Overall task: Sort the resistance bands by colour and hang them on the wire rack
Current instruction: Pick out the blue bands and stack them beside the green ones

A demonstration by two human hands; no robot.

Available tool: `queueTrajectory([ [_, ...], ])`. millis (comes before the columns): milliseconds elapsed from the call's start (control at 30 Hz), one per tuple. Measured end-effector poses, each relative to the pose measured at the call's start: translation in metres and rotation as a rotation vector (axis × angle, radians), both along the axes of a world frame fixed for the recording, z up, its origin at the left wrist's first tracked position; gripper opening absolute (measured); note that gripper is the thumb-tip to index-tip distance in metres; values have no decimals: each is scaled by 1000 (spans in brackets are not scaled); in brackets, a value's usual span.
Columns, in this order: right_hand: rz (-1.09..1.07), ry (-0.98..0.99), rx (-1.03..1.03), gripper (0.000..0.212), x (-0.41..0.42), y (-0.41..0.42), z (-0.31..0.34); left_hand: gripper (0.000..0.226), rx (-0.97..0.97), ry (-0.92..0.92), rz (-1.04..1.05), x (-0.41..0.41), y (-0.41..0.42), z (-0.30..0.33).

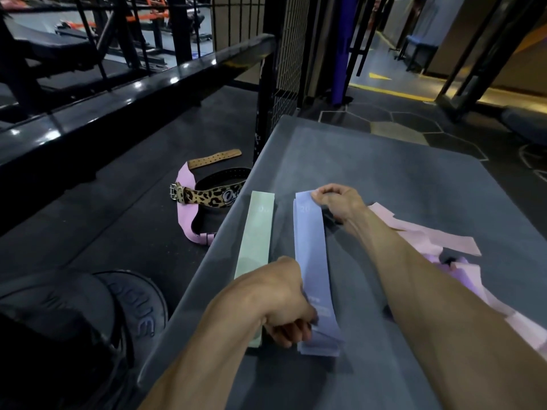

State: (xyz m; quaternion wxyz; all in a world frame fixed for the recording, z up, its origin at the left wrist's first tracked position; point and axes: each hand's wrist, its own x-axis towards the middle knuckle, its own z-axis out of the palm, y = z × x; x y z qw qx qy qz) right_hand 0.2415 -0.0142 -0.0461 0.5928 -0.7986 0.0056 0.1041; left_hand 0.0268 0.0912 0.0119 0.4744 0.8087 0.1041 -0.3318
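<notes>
Left hand (284, 297) and right hand (337, 202) — arms extended — pinch opposite ends of the lilac resistance band (312, 261) flat on the bench (414, 179).

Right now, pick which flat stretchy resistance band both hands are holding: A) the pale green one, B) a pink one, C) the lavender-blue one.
C: the left hand grips the near end and the right hand pinches the far end of the lavender-blue resistance band.

Lilac band stack (310, 261) flat beside green band (254, 255), pink bands (438, 238) heaped at right
</notes>
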Motion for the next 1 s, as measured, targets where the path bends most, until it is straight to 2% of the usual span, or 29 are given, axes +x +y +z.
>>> queueTrajectory([
  [267,12,-6,-3,19,1,3,-7,16,20,51,-62,3,-4,-6],
  [400,9,-21,-11,17,6,6,-14,5,19,55,-66,5,-5,-10],
  [567,-17,-56,-90,17,11,7,-22,16,49,42,-70,7,-9,-16],
  [867,-73,-66,-260,17,16,11,-28,19,143,50,-120,11,-14,-22],
  [1000,-78,-62,-270,16,14,10,-28,22,202,39,-157,12,-16,-26],
])
